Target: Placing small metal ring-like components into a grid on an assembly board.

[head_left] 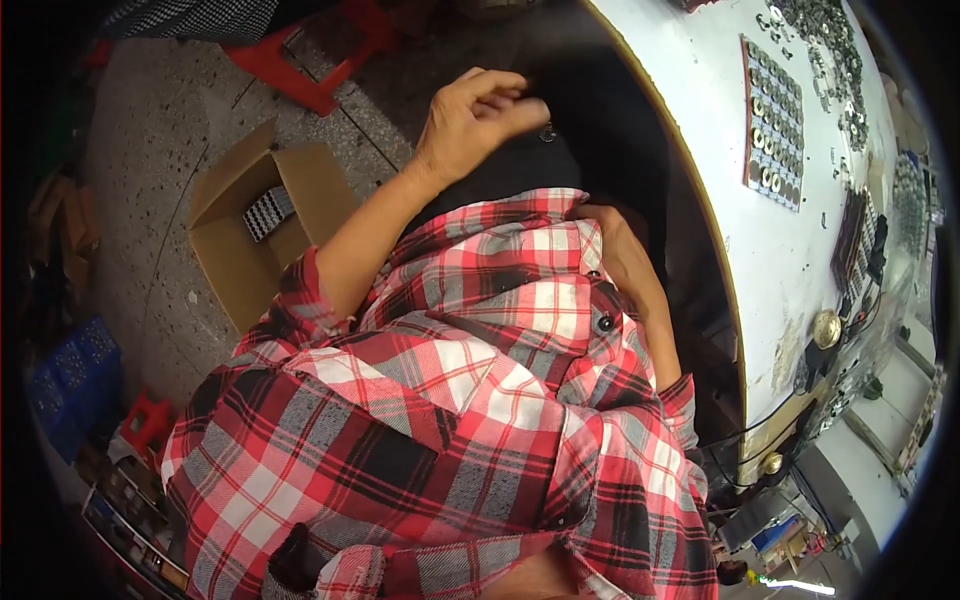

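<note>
A white table [705, 105] curves down the right side of a person in a red, black and white plaid shirt [500, 390], seen from above.

Left of the table, over dark cloth, the left hand [480, 120] is raised with fingers loosely curled and thumb stretched toward the table. A small round piece [547, 132], shiny and ring-like, shows just beside the thumb tip, between hand and table edge; whether the fingers grip it cannot be told. Nearer the table, the right hand [612, 235] dips past the shirt's hem; its fingers are hidden by cloth and shadow, so their state cannot be told.

On the table lie a flat panel of round parts [775, 125], a scattered heap of small metallic bits [825, 45] beyond it, and a dark stack of strips [855, 240].

Well left of the table, an open cardboard box [225, 255] holds a pale, dotted tray [268, 213]. A red stool [320, 75] and blue crates [75, 375] stand farther off on that side.

Blurred clutter at the table's far side is cut off by the dark lens rim.
</note>
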`<act>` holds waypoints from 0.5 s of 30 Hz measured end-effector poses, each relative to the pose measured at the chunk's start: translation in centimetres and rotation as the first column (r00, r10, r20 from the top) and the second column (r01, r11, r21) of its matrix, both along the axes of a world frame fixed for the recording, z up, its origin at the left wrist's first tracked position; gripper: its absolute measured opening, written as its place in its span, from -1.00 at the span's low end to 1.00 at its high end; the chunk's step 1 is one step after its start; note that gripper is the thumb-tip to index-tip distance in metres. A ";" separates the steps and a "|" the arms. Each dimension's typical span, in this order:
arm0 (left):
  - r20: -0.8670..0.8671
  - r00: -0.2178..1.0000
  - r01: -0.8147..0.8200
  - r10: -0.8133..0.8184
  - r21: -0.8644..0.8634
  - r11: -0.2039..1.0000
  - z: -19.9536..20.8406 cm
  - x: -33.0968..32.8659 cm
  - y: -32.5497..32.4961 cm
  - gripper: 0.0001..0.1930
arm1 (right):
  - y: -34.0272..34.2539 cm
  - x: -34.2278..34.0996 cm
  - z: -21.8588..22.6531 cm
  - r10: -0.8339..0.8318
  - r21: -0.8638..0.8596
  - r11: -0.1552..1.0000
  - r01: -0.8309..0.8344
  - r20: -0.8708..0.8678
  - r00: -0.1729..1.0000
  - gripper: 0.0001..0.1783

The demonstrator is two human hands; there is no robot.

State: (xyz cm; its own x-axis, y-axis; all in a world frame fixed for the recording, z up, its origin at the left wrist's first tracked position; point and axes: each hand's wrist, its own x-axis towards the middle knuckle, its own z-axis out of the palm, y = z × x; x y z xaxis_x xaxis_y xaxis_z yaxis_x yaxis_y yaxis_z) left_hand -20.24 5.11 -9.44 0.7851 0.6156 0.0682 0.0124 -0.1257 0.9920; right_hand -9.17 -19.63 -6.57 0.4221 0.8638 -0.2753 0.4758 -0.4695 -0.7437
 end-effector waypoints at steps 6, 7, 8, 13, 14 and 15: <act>0.033 0.984 0.121 -0.178 0.609 0.784 1.9 0.3 -1.0 -0.75 | 0.6 -0.5 3.7 -0.183 -0.025 0.982 0.186 -0.351 0.918 -0.78; -0.031 0.988 0.143 -0.153 0.574 0.806 2.0 0.5 -1.0 -0.79 | 0.4 -0.5 4.3 -0.185 -0.023 0.982 0.189 -0.351 0.918 -0.78; -0.098 0.987 0.162 -0.130 0.537 0.828 2.1 0.7 -1.0 -0.83 | 0.2 -0.5 5.0 -0.140 0.004 0.990 0.144 -0.219 0.966 -0.79; 0.138 0.949 0.311 -0.284 -0.558 0.770 8.2 -1.0 -2.3 -0.79 | 0.2 -2.6 11.9 -0.299 0.152 0.934 0.324 -0.168 0.939 -0.81; 0.184 0.947 0.317 -0.264 -0.668 0.673 9.4 -1.2 -2.8 -0.78 | 0.4 -3.3 12.7 -0.417 0.166 0.852 0.497 -0.360 0.835 -0.80; 0.188 0.942 0.330 -0.278 -0.670 0.665 10.4 -1.0 -3.2 -0.78 | 0.6 -3.3 13.5 -0.457 0.150 0.793 0.591 -0.494 0.739 -0.75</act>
State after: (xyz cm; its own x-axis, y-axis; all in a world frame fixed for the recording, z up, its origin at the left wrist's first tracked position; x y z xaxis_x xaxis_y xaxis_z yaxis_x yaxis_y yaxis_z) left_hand -21.21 1.88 0.95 0.9469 0.2385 -0.2155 0.0306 0.6006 0.7990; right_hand -12.48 -19.06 6.93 0.7334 0.6026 -0.3148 -0.1662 -0.2902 -0.9424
